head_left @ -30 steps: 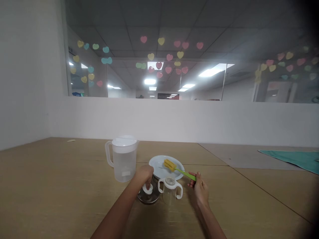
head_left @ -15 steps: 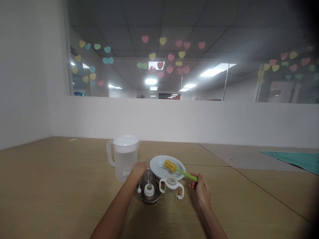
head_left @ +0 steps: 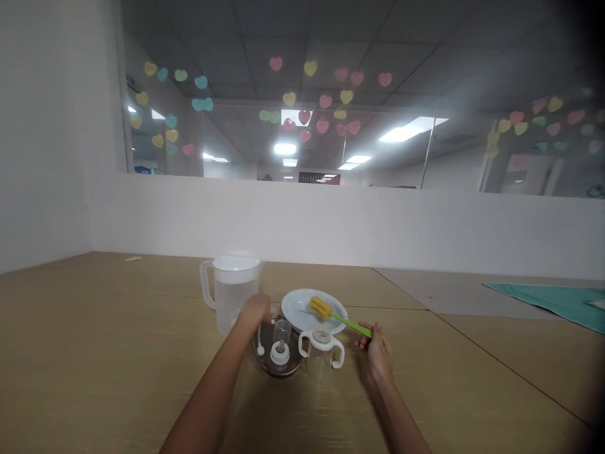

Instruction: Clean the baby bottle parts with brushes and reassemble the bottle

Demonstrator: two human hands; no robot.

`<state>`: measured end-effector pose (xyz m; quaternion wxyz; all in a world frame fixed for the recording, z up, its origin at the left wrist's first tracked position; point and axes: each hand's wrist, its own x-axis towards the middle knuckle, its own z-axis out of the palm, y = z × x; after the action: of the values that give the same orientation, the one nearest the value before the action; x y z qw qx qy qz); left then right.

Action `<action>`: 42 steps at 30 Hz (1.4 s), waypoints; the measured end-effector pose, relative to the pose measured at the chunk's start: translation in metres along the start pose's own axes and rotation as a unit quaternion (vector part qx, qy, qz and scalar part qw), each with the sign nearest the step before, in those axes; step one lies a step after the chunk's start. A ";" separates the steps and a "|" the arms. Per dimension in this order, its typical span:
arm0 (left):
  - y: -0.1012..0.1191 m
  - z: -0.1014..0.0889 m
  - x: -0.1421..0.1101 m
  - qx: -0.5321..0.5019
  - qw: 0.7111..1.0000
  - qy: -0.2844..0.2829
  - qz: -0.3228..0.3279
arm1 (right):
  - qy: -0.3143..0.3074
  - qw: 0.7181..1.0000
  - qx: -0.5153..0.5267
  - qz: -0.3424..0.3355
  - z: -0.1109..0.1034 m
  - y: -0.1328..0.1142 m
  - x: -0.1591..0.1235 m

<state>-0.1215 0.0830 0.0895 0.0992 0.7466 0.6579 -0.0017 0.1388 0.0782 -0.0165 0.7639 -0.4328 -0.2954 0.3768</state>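
Note:
My right hand (head_left: 379, 352) is closed around the green handle of a bottle brush (head_left: 352, 324). The brush's yellow sponge head (head_left: 321, 308) rests over a white plate (head_left: 293, 309). My left hand (head_left: 256, 309) is at the far rim of a dark metal tray (head_left: 268, 369), close to the jug. Its fingers are curled and mostly hidden, with a bit of something clear showing beside them. In the tray lie a clear cap (head_left: 282, 331), a white ring with a nipple (head_left: 280, 354) and a thin white straw piece (head_left: 260, 347). A clear bottle with two white handles (head_left: 321, 353) stands upright between my hands.
Left of the tray stands a translucent lidded jug (head_left: 234, 287). A green cloth (head_left: 558, 301) lies on the table's right side. A small pale scrap (head_left: 133, 258) is at the far left. A white wall (head_left: 302, 221) with a window above closes off the back.
My left hand has shifted slightly left and away from the cap, uncovering something clear by its fingers. The right hand keeps the brush in about the same place. The view has tilted slightly.

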 end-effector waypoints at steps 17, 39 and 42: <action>0.033 -0.003 0.005 -0.069 0.951 0.231 0.194 | -0.086 0.972 0.206 0.076 0.003 -0.014 -0.003; 0.035 0.007 0.016 -0.250 0.900 0.274 0.228 | 0.064 0.990 -0.127 0.019 -0.010 0.009 0.014; 0.036 0.008 0.020 -0.226 0.899 0.297 0.231 | 0.072 0.964 -0.256 -0.007 -0.012 0.010 0.011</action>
<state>-0.0828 0.0970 0.0843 0.0632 0.8007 0.4489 0.3916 0.1512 0.0850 -0.0291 0.6495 -0.6376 -0.3294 0.2513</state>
